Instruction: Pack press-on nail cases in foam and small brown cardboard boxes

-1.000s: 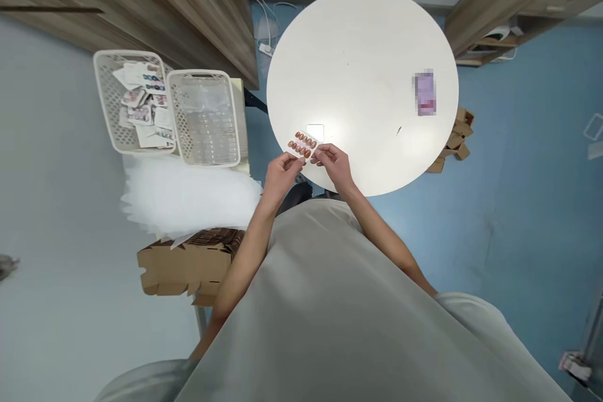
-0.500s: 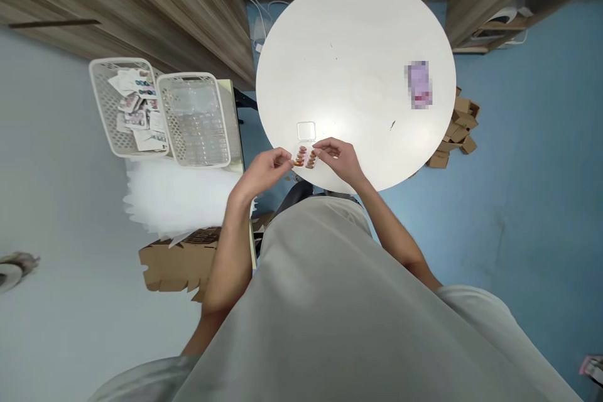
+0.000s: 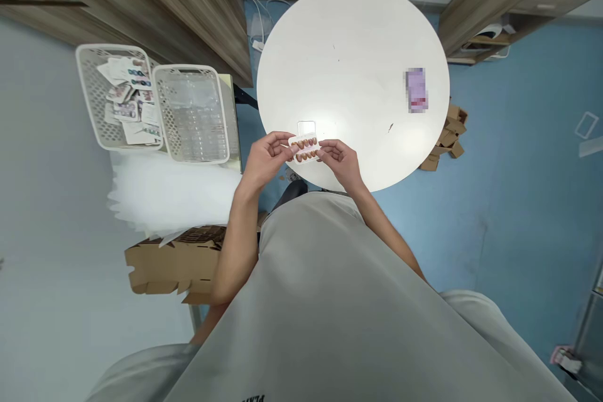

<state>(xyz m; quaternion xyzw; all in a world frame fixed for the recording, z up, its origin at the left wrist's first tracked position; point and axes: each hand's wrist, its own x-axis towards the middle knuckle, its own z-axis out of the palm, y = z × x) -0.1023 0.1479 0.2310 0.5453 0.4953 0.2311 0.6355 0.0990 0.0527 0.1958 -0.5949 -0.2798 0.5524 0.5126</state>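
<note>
Between my two hands, a white card of press-on nails [image 3: 305,148] is held just above the near edge of the round table. Two rows of glossy brown-orange nails show on it, slightly tilted. My left hand [image 3: 269,156] pinches the card's left end with thumb and fingers. At the right end, my right hand [image 3: 340,160] grips it the same way. Directly behind the card lies a clear plastic case [image 3: 306,126]; its far part shows as a square outline, while the near part is hidden by the card.
The white round table [image 3: 348,38] bears a blurred purple item [image 3: 416,90] at right. To the left stand a basket [image 3: 85,91] of nail cards and a basket [image 3: 225,119] of clear cases. White sheets [image 3: 174,191] and cardboard [image 3: 174,269] lie nearer; folded boxes [image 3: 447,135] sit beyond the table's right edge.
The nail card has come up from the clear case and turned, so its rows now run left to right. Both hands have closed on its ends. The view has shifted slightly.
</note>
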